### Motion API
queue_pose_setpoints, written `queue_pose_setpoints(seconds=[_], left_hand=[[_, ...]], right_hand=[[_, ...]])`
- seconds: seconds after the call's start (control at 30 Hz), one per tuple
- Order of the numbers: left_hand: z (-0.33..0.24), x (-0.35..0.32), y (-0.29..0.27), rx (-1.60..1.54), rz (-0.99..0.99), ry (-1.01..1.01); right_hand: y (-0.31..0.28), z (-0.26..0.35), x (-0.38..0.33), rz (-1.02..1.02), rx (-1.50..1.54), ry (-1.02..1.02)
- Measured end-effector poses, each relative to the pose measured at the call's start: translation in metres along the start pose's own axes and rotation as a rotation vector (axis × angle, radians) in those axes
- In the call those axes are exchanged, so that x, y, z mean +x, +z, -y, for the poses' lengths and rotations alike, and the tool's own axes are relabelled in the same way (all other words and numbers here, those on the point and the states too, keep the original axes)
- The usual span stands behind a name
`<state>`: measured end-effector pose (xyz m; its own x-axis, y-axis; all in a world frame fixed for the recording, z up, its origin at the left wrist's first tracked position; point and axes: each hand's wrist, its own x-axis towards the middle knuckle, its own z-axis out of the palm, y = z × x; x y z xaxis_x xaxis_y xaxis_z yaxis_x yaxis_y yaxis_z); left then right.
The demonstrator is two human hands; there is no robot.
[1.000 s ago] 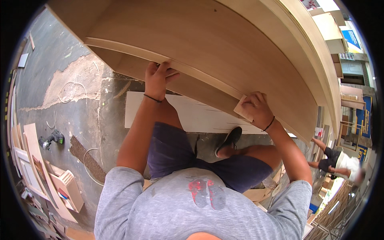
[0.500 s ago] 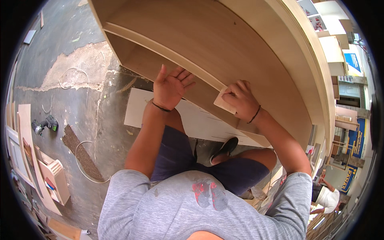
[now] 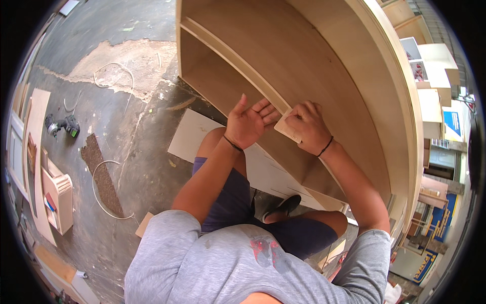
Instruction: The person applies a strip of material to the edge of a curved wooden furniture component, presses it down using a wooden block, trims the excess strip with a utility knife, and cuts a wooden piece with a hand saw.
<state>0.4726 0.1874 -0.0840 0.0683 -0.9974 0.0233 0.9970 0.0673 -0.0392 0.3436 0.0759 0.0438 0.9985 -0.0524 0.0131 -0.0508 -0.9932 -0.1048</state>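
workshop floor of grey concrete (image 3: 126,30) below. left hand (image 3: 249,123) flat, fingers spread, palm pressed on the shelf edge (image 3: 238,63) inside the wooden cabinet (image 3: 324,66). right hand (image 3: 307,126) just beside it, clamped on a small wood block (image 3: 286,129) against the shelf. cabinet compartments bare. drill (image 3: 63,125) far left.

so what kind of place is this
Most likely a carpentry or cabinet-making workshop: a large pale wooden cabinet carcass lies on a dusty concrete floor, a green-and-black cordless drill nearby, and cut light-wood panels stacked at the left.
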Motion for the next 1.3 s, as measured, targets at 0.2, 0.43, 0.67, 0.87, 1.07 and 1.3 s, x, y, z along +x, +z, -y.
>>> queue_pose_setpoints(seconds=[0.2,0.43,0.67,0.87,1.07,1.3], left_hand=[[0.005,-0.002,-0.001,-0.069,0.042,-0.013],[0.007,-0.001,-0.003,0.005,0.065,0.055],[0.007,-0.001,-0.008,-0.043,0.084,0.005],[0.01,-0.006,0.004,0.034,0.003,0.031],[0.012,-0.004,0.003,0.105,-0.035,0.069],[0.019,-0.006,0.005,0.135,-0.065,0.131]], right_hand=[[0.004,0.0,0.037,-0.048,-0.015,-0.065],[0.007,0.0,0.069,-0.089,0.004,-0.091],[0.017,-0.003,0.122,-0.123,-0.019,-0.131],[0.023,-0.005,0.16,-0.121,-0.044,-0.149],[0.03,-0.003,0.219,-0.192,-0.04,-0.175],[0.032,-0.003,0.227,-0.168,-0.062,-0.16]])
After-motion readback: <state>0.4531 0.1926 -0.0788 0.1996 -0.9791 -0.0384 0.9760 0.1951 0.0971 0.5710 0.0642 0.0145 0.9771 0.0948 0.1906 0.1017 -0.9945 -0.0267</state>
